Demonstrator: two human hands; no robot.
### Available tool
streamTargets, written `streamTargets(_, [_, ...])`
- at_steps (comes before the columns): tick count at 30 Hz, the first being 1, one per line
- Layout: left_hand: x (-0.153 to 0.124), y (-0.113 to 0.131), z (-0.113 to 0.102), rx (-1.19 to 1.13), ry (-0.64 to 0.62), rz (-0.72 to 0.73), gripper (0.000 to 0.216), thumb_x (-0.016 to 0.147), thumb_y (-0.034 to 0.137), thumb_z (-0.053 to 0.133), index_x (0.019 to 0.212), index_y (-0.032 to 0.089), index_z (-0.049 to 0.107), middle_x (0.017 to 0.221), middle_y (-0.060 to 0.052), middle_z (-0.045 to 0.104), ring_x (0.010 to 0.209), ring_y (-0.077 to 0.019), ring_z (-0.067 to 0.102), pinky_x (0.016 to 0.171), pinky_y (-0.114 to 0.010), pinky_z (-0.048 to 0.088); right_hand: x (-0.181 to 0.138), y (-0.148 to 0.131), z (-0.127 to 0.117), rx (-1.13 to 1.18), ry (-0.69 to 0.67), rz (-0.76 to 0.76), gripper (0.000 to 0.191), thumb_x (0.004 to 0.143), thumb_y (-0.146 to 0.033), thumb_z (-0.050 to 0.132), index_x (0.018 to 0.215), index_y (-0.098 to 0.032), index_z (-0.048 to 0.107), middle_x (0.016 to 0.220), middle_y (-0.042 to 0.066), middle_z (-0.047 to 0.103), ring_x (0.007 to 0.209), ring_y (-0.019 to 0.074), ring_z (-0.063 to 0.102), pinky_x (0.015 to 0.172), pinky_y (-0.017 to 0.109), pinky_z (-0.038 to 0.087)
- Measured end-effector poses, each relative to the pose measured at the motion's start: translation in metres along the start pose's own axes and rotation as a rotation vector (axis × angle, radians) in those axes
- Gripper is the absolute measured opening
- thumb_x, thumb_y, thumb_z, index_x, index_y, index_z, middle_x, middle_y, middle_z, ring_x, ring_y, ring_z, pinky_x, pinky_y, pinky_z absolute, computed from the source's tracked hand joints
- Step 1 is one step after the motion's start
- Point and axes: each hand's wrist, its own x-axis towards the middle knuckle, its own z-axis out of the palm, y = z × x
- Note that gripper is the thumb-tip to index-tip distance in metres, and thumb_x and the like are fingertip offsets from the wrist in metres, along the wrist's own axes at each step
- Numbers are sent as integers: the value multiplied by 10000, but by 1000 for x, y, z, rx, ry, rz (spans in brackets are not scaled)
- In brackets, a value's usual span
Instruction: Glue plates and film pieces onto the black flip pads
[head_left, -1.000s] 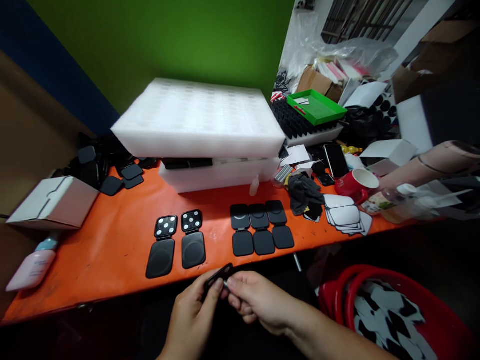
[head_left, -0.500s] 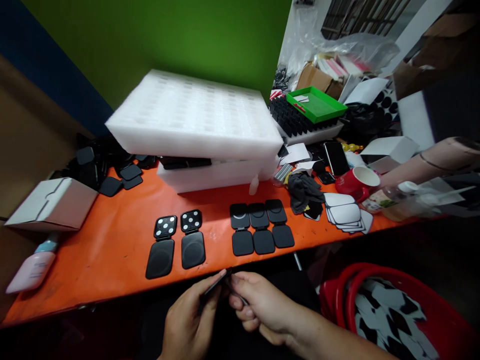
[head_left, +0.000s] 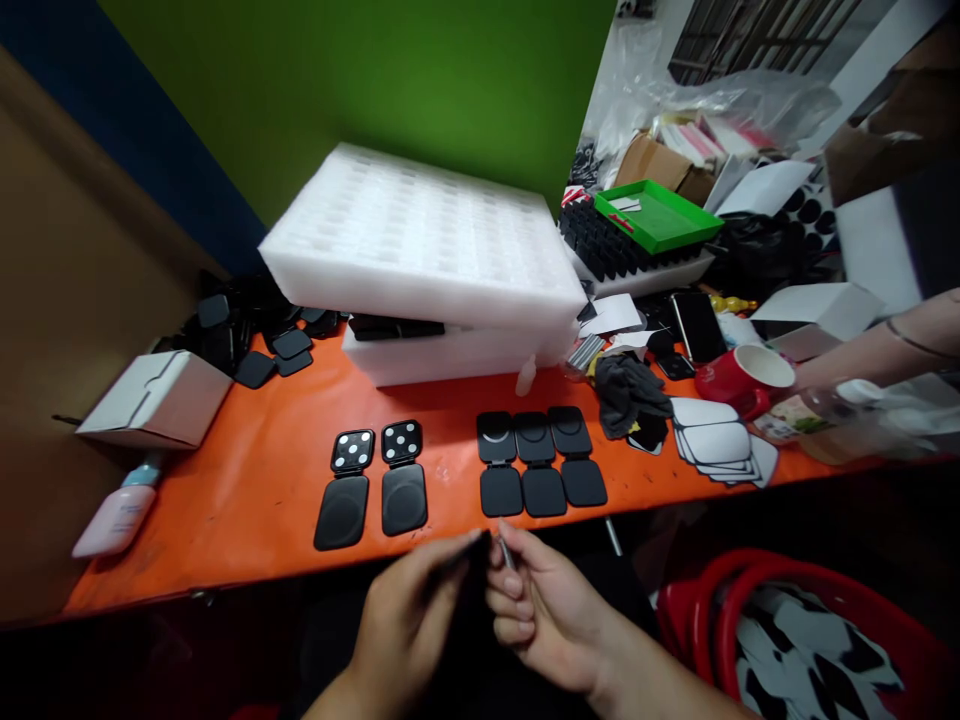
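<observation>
The left hand (head_left: 409,610) is pinching a dark flat piece (head_left: 471,548); right beside it, the right hand (head_left: 544,605) is closed on a slim grey piece (head_left: 507,553). Far left of them on the desk (head_left: 225,500), a pink bottle (head_left: 116,518) carries lettering; far right, a clear bottle (head_left: 829,408) wears a label. I can't read either.

A green panel (head_left: 450,80) and blue strip (head_left: 169,155) stand behind the orange-topped table (head_left: 247,490).
</observation>
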Motion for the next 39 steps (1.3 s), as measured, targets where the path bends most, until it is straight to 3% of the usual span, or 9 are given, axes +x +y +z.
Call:
streamTargets(3, [44,-21,-6,99,109,-214,206,855,286,449,1023,189,517,904,-44,664,823,-172,639,716,-273,510,-3,-13,4,-80,-84,-127,296,852,-430,465,745,-157,505,502,-69,329,389,34,226,382,156,143])
streamTargets(10, [120,-72,-12,301,94,-157,309,826,316,458,1088,168,531,1063,-106,599,1002,-250,555,849,-391,432,-3,-14,-11,-227,31,-259,301,854,-435,468,753,-154,498,518,-65,333,396,32,225,383,173,122])
streamTargets(13, [111,-63,-5,380,50,-77,316,825,297,459,1110,183,532,1172,-117,516,1112,-276,456,939,-444,337,-4,-14,-24,-266,99,-298,305,852,-441,473,753,-154,499,522,-64,339,395,29,231,385,177,119])
streamTargets(17, [81,-35,19,405,-154,49,313,787,334,526,1088,255,557,1068,-51,571,998,-234,511,884,-395,384,-5,-20,-34,-307,154,-361,301,851,-441,477,763,-155,509,526,-65,338,392,24,223,384,176,111])
streamTargets(23, [54,-24,49,665,-210,74,690,646,589,590,1221,227,467,1152,-118,496,1078,-304,443,984,-517,237,-3,-29,-30,-335,154,-402,298,848,-434,485,754,-153,520,519,-61,348,396,27,235,384,174,124])
streamTargets(29, [36,-36,53,681,-208,164,427,722,280,603,1141,244,533,1002,-66,559,975,-237,499,990,-500,252,1,-33,-30,-341,138,-407,290,857,-424,474,751,-158,522,526,-57,350,399,30,238,384,176,131])
streamTargets(34, [20,-30,35,460,-21,360,322,767,92,499,1016,269,599,940,-54,585,898,-195,530,914,-449,359,-5,-42,-30,-285,160,-529,249,857,-386,487,791,-154,546,565,-44,376,440,40,280,403,171,208])
streamTargets(36, [18,-19,22,265,13,306,287,755,95,520,980,253,600,1058,-67,577,1038,-231,499,954,-458,320,-9,-47,-28,-283,171,-637,201,856,-354,500,846,-161,554,626,-27,419,499,52,346,448,174,273])
streamTargets(39, [18,-3,9,-157,-31,-110,189,791,192,521,966,225,584,1052,-64,605,994,-224,547,879,-383,401,-11,-52,-26,-346,158,-724,187,868,-367,478,915,-198,542,668,-20,445,537,66,379,492,188,309])
